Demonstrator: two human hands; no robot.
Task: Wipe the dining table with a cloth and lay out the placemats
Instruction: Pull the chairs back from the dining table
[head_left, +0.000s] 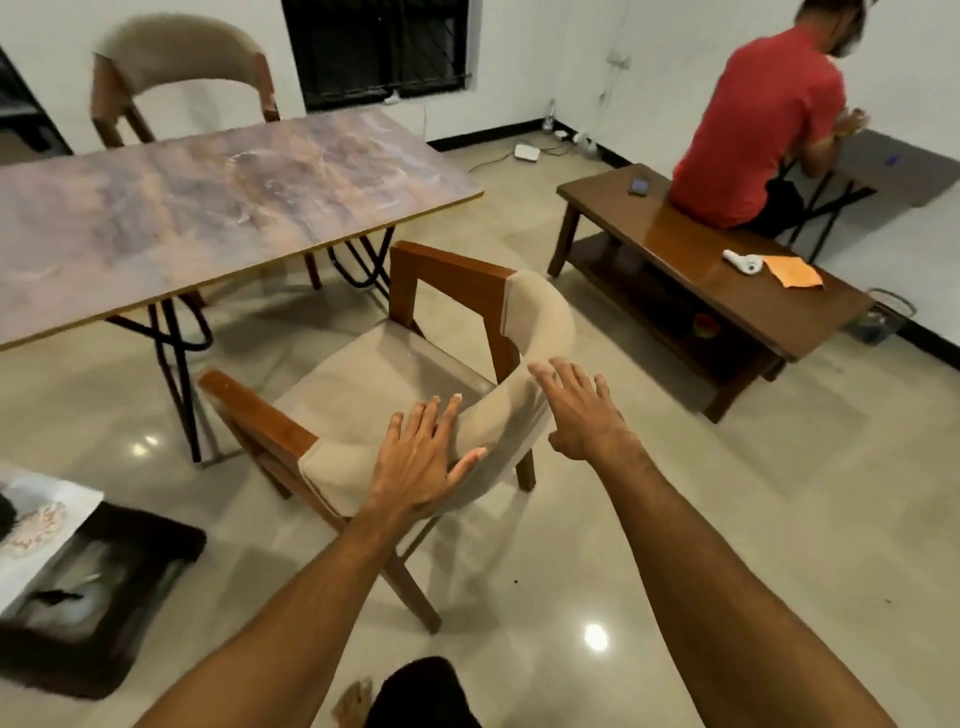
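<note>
The dining table (156, 208) has a marbled brown-purple top on black metal legs and fills the upper left. An orange cloth (794, 271) lies on a low wooden bench (675, 270) at the right, beside a white spray bottle (744, 262). A wooden chair with a beige padded back (535, 317) stands in front of me, turned away from the table. My left hand (423, 454) lies flat on the chair's backrest, fingers spread. My right hand (582, 410) hovers open just right of the backrest, holding nothing. No placemats are in view.
A second beige chair (182, 67) stands behind the table. A person in a red shirt (758, 124) sits on the bench's far end, with a phone (639, 185) beside them. A dark mat (93, 597) lies on the floor at lower left. A small bin (883, 322) stands by the right wall.
</note>
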